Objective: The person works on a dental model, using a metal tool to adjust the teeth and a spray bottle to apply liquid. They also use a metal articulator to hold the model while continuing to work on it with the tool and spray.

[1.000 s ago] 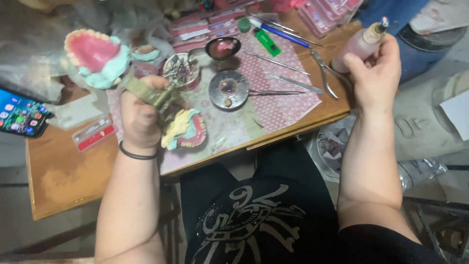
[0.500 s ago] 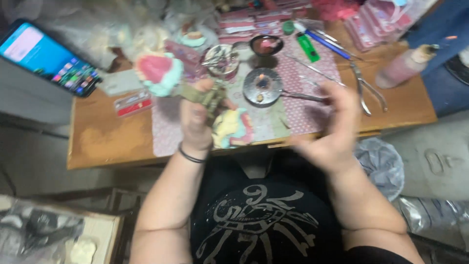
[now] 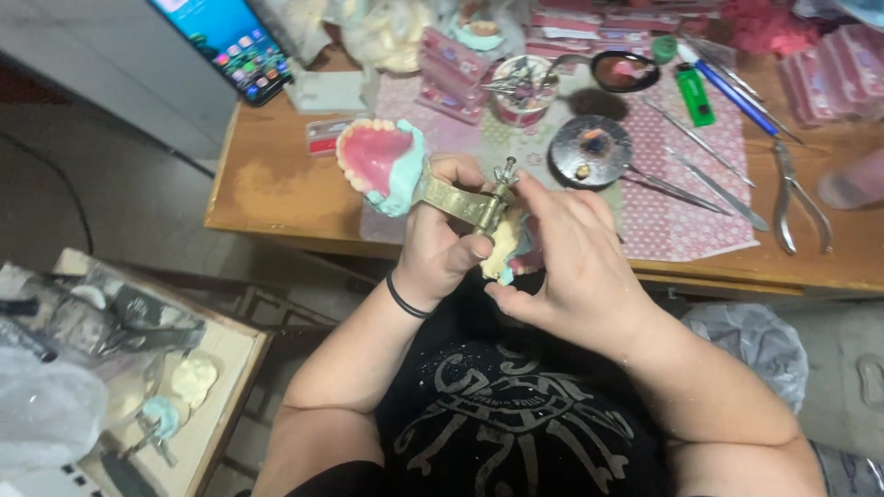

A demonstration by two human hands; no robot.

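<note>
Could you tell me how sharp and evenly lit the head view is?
Head view: the left hand and brass articulator are fairly sharp; the right hand is slightly soft; the wooden table is brightly lit, the floor at left dim.

One phone (image 3: 232,44), one green lighter (image 3: 695,95), one pliers (image 3: 799,199), two hands.

On the wooden table (image 3: 276,198) in front of you, a pink patterned cloth (image 3: 681,207) lies under a round black dish (image 3: 589,152) with a long handle. Beside it you have several thin metal tools (image 3: 714,189), a green lighter (image 3: 693,95), a blue pen (image 3: 737,97) and a pair of pliers (image 3: 794,198). A small cup (image 3: 522,87) stuffed with instruments stands near a small dark bowl (image 3: 624,71). A phone (image 3: 230,41) with its screen lit leans at the table's far left corner. Down at your left, a low box (image 3: 198,405) holds pale casts.
</note>
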